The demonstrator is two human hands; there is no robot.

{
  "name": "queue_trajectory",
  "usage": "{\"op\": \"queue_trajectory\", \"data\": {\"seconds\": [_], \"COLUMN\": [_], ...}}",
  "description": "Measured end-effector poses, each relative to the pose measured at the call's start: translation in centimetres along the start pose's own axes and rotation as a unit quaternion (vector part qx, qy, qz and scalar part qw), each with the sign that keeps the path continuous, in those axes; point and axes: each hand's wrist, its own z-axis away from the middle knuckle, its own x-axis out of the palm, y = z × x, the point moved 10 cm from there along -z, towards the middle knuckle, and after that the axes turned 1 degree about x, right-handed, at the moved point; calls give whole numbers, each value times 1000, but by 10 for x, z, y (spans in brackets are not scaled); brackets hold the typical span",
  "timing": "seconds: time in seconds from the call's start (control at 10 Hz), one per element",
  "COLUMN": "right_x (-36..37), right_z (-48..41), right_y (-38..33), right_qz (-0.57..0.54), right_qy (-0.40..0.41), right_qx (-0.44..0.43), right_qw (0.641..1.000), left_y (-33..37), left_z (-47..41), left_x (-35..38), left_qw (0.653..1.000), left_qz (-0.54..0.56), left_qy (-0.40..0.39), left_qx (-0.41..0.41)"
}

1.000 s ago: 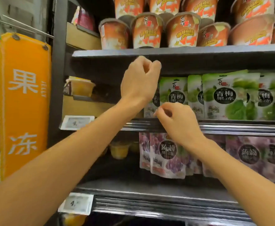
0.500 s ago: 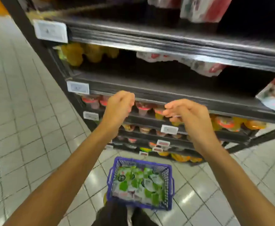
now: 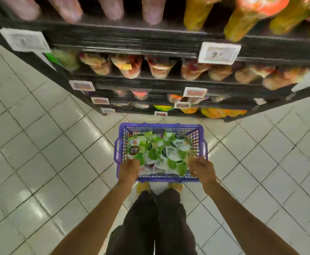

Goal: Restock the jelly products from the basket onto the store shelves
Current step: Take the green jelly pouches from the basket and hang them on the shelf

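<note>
Here the purple basket stands on the tiled floor, full of green jelly pouches. The left hand is at the basket's 7 o'clock corner and the right hand at its 5 o'clock corner, both touching the pouches or the rim. Blur hides the fingers, so I cannot tell if they grip anything. At 12 o'clock from the basket rise the dark shelves with blurred cups and white price tags. At 6 o'clock are dark trousers.
</note>
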Motion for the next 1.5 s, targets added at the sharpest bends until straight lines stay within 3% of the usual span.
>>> {"op": "queue_trajectory", "data": {"seconds": [0.1,0.2,0.3,0.5,0.7,0.8,0.9,1.0,1.1,1.2,1.3,1.5], "right_x": [10,15,26,40,50,49,51,58,65,49,39,-16], "right_z": [-59,-127,-189,-282,-337,-345,-349,-346,-322,-274,-202,-40], "right_y": [43,67,73,65,88,100,107,113,110,93,71,-29], "right_qz": [68,162,251,361,371,376,386,290,247,183,16,-159], "right_qy": [0,42,62,130,98,73,26,-33,-89,-68,-102,-141], "right_qx": [43,30,0,-65,-23,3,34,94,121,97,88,-56], "right_qw": [997,985,966,921,923,924,921,952,957,976,991,975], "left_y": [-39,-85,-101,-116,-130,-133,-135,-135,-117,-88,-51,63], "left_z": [-54,-127,-179,-268,-307,-314,-322,-310,-287,-247,-187,-29], "left_x": [19,25,27,50,56,55,65,68,69,78,80,38], "left_qw": [999,997,995,971,951,951,975,970,973,992,1000,987], "left_qz": [-17,-68,-99,-225,-276,-279,-209,-226,-208,-114,-19,34], "left_qy": [-29,-21,33,68,137,130,62,59,94,59,-3,-99], "left_qx": [-17,-15,5,31,-12,-22,-40,-68,-33,-1,17,122]}}
